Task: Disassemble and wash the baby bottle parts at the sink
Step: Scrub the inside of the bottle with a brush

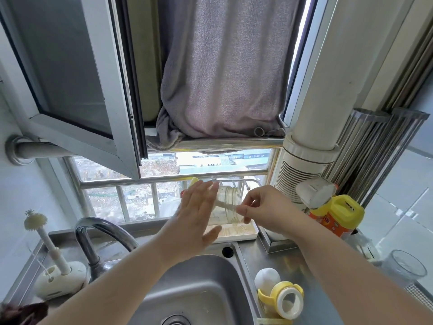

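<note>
At the bench's far left edge a bottle brush (44,240) stands upright in its white holder, and the tap (98,233) arches beside it toward the sink (199,285), whose basin looks dry, with no water running.

The left hand (194,216) reaches over the sink's back rim with fingers straight and spread, palm against the base end of the clear bottle (228,202) without curling round it. The bottle lies tilted on its side in the air above the white tray (234,233) at the bench's back edge, with its threaded open mouth toward the right hand (264,207). That hand's fingers are curled and pinch the rim of the mouth; whether they also hold a thin straw-like piece there I cannot tell through the blur.

At the sink's right rim, near the bench's front edge, lie the yellow handled collar (283,299) and a white cap (267,277), already off. A yellow jug (337,212) stands at the back right, and a clear cup (405,268) sits nearer the right edge.

So disassembly looks nearly finished and washing not yet begun. The next move calls for bringing the bottle down into the basin and turning on the tap.

The basin gives open room. The window bars and wire rack crowd the back, and the tap spout stands in the left arm's path.
</note>
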{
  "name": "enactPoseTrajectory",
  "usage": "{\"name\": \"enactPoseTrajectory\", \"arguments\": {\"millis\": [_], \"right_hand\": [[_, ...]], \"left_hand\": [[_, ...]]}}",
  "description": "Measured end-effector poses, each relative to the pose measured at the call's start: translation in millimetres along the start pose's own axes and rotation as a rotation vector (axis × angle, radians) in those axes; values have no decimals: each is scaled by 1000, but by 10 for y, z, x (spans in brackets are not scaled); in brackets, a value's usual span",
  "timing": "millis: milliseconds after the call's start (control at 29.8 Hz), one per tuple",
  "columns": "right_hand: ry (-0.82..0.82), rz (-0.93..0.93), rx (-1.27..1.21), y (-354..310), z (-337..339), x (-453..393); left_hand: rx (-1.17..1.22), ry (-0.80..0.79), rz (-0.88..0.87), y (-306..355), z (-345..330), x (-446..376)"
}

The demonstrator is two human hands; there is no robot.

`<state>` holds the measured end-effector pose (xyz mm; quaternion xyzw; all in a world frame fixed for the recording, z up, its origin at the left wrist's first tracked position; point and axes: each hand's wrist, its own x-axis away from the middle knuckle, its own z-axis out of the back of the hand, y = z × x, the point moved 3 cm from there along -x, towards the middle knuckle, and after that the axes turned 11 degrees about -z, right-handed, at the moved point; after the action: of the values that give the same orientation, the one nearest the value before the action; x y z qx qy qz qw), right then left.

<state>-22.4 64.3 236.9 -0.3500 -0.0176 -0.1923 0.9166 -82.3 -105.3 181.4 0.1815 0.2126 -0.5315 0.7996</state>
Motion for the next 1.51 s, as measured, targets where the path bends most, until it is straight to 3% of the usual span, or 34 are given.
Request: {"name": "enactPoseTrajectory", "arguments": {"millis": [101, 235, 336, 437, 537, 739, 806, 907, 974, 1075, 1511], "right_hand": [[0, 13, 3, 26, -11, 1], [-49, 105, 82, -50, -86, 51], [-49, 86, 217, -21, 7, 56], [131, 70, 367, -11, 141, 42], [261, 166, 540, -146, -46, 79], [241, 112, 435, -59, 34, 4], [206, 134, 468, -122, -117, 0], [109, 90, 458, -64, -83, -21], [130, 87, 436, -61, 14, -43], [129, 149, 494, -207, -103, -46], [1, 71, 345, -267, 92, 27]], "left_hand": [[104, -42, 30, -46, 56, -17], [-54, -162, 31, -131, 225, -177], [29, -224, 107, -183, 253, -151], [79, -162, 117, -174, 282, -116], [49, -192, 61, -56, 220, -150], [-72, -131, 80, -120, 287, -102], [-84, -167, 28, -71, 231, -109], [-106, -193, 86, -232, 241, 22], [-120, -174, 69, -265, 290, 27], [-99, -173, 44, -114, 305, -105], [-139, -122, 50, -300, 477, 3]]}}
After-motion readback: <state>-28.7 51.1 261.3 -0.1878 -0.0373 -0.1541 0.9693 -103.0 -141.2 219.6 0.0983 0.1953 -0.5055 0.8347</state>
